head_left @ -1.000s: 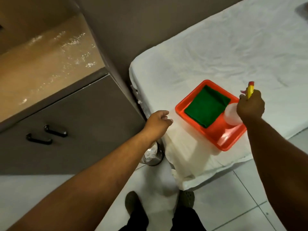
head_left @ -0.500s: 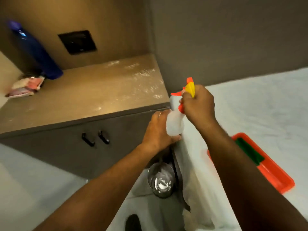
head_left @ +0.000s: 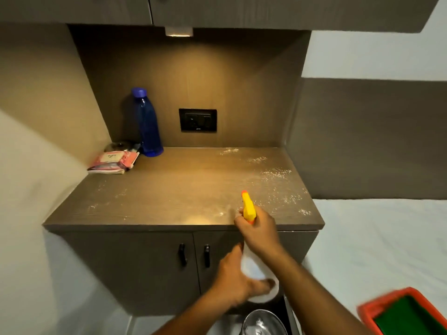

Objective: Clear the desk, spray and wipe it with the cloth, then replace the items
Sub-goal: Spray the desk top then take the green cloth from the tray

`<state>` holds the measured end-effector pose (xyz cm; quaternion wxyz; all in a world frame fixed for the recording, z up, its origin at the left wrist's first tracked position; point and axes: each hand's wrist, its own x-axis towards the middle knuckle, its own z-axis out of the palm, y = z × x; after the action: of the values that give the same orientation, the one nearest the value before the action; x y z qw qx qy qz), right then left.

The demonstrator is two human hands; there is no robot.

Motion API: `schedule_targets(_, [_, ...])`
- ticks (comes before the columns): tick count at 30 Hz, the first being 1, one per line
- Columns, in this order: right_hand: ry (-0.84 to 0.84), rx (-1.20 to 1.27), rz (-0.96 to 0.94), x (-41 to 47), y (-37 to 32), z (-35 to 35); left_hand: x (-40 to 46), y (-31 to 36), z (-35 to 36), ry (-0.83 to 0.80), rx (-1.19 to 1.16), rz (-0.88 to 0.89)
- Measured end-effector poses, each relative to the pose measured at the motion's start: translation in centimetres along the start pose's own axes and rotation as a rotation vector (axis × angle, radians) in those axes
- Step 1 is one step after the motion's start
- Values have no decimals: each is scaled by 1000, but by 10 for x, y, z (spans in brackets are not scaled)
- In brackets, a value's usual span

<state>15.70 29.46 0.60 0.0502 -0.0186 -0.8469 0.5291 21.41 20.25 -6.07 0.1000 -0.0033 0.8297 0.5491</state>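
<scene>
Fingers of the right hand (head_left: pixel 257 229) wrap the neck of the spray bottle (head_left: pixel 256 267) under its yellow nozzle, pressed together on the trigger side, while the left hand (head_left: pixel 238 284) cups the bottle's base from below, fingers curled against it. The bottle hangs just off the desk's (head_left: pixel 169 189) front edge, nozzle aimed across the top. Droplets already speckle the right side and front left of the desk, so spraying is the step in hand. A blue bottle (head_left: pixel 147 124) and a pink packet (head_left: pixel 113 160) stand in the back left corner. Next comes the green cloth (head_left: pixel 416 317), lying in the orange tray (head_left: pixel 377 304) on the bed to the right.
</scene>
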Motion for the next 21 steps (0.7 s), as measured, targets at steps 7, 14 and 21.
schedule_targets(7, [203,-109,233,8,13,-14,9,5,15,-155,-5,21])
schedule_targets(14, [224,-238,173,22,-7,-6,21,9,2,-139,-44,-10])
schedule_targets(21, [-294,-212,-43,19,-79,137,2,-47,-107,196,-104,-194])
